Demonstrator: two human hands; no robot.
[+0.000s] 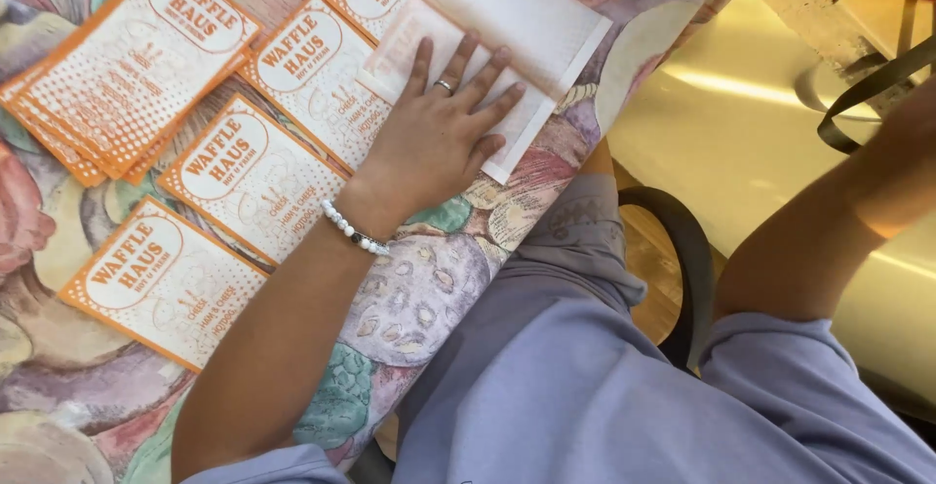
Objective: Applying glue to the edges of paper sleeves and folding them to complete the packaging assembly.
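My left hand [434,133] lies flat, palm down and fingers spread, on a white paper bag [507,16] turned blank side up, with its upper part folded over. The hand wears a ring and a white bead bracelet. Beside it, several orange-and-white printed paper bags [253,177] lie in a row on the patterned tablecloth [419,289]. A fanned stack of the same bags [117,65] sits at the upper left. My right forearm [829,221] reaches toward the right edge; its hand is out of frame.
The table's edge runs diagonally from the top right to the bottom middle. Past it are my lap in pale blue cloth [585,377], a black-rimmed wooden seat [663,250], a shiny yellow floor [741,133] and a black strap [868,94].
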